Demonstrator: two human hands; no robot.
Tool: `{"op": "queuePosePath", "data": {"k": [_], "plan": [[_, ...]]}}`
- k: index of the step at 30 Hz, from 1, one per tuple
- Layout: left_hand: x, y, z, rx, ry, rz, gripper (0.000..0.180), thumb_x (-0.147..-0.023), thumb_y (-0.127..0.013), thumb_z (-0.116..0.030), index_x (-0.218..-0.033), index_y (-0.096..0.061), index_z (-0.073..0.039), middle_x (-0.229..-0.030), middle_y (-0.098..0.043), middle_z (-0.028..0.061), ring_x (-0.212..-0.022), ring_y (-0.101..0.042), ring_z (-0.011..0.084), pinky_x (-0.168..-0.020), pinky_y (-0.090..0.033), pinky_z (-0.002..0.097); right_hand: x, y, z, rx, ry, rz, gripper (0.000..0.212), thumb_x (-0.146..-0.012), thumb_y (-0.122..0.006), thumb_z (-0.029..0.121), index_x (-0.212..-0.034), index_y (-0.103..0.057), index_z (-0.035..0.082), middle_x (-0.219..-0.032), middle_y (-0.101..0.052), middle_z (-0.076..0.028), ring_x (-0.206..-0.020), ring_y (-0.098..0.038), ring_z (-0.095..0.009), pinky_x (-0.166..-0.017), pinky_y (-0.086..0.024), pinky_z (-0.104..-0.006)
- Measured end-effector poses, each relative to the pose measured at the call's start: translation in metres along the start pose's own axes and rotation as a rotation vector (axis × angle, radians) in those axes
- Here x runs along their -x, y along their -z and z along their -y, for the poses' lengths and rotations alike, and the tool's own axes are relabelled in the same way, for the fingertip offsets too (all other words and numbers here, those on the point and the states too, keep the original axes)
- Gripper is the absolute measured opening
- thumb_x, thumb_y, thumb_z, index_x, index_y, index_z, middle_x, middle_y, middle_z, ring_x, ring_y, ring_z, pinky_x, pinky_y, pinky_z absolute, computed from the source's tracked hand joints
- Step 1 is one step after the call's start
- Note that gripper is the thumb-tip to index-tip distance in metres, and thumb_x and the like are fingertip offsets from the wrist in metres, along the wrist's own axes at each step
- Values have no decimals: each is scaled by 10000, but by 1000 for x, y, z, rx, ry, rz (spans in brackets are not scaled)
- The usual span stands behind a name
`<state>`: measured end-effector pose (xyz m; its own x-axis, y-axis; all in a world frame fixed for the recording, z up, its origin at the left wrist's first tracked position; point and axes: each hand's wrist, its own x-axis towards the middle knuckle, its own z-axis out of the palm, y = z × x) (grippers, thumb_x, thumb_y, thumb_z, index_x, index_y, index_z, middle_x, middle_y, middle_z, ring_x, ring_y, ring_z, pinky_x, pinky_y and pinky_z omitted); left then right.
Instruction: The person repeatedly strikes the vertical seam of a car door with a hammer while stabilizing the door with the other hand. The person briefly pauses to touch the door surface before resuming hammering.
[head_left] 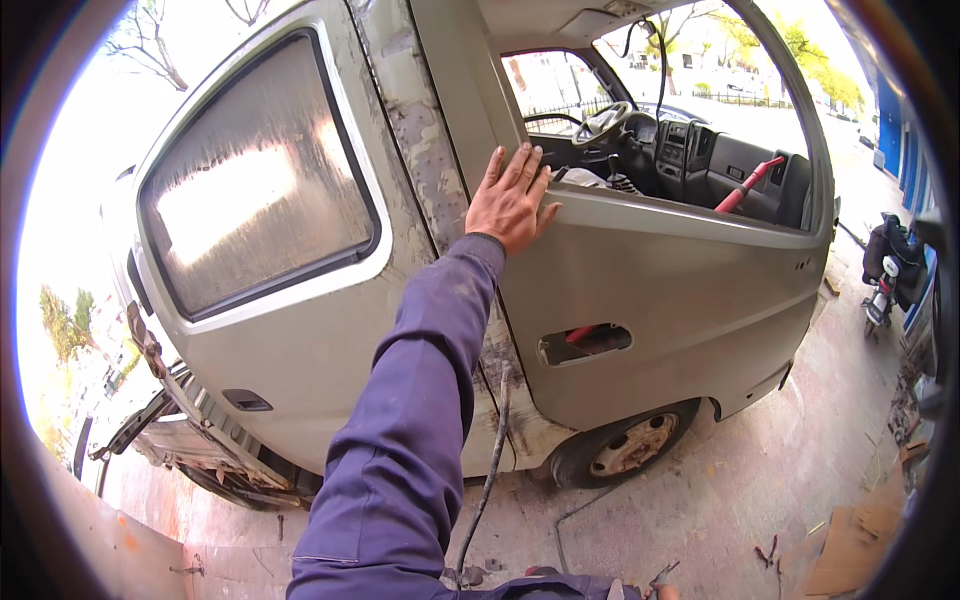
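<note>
My left hand lies flat, palm down, on the front door of a dull grey truck cab, at the rear lower corner of its window opening. Its fingers are stretched out and the thumb is apart. No glass shows in this opening. A narrow pillar with patchy, worn paint runs just left of the hand. At the lower edge only a sliver of my right hand shows, beside a small dark object; its fingers are hidden.
Left of the pillar is a rear door with a hazy window. A red bar leans inside the cab near the steering wheel. A dark hose hangs by the cab's lower edge. Cardboard and a scooter stand at right.
</note>
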<state>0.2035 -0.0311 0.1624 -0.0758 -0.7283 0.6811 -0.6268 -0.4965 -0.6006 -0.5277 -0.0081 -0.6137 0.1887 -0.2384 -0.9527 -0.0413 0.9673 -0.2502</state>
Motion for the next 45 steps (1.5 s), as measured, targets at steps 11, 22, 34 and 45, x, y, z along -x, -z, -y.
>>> {"op": "queuePosePath", "data": {"k": [11, 22, 34, 45], "plan": [[1, 3, -1, 36, 8, 16, 667, -1148, -450, -582, -1592, -623, -115, -1754, -465, 122, -1688, -302, 272, -1407, -105, 540, 10, -37, 15, 10, 3, -5, 140, -1110, -539, 195, -1183, -527, 76, -740, -598, -136, -606, -584, -337, -565, -532, -518], [1, 1, 0, 38, 0, 0, 678, -1150, -439, -587, -1606, -610, -115, -1753, -469, 100, -1691, -296, 268, -1410, -87, 538, 16, -55, 16, 20, -4, 6, 145, -1109, -537, 193, -1192, -523, 74, -741, -597, -138, -608, -584, -341, -565, -531, -525], [1, 4, -1, 59, 9, 17, 642, -1140, -502, -560, -1621, -600, -146, -1743, -492, 42, -1694, -281, 256, -1410, -83, 551, 17, -56, 11, 22, -13, 4, 151, -1109, -534, 190, -1201, -519, 71, -741, -596, -140, -610, -585, -347, -564, -530, -532], [1, 5, -2, 63, -1, 24, 633, -1146, -498, -552, -1638, -583, -165, -1743, -494, 19, -1698, -268, 263, -1409, -77, 561, 18, -41, 1, 7, -15, -19, 157, -1109, -532, 188, -1211, -516, 70, -742, -595, -142, -613, -586, -351, -564, -529, -538]]}}
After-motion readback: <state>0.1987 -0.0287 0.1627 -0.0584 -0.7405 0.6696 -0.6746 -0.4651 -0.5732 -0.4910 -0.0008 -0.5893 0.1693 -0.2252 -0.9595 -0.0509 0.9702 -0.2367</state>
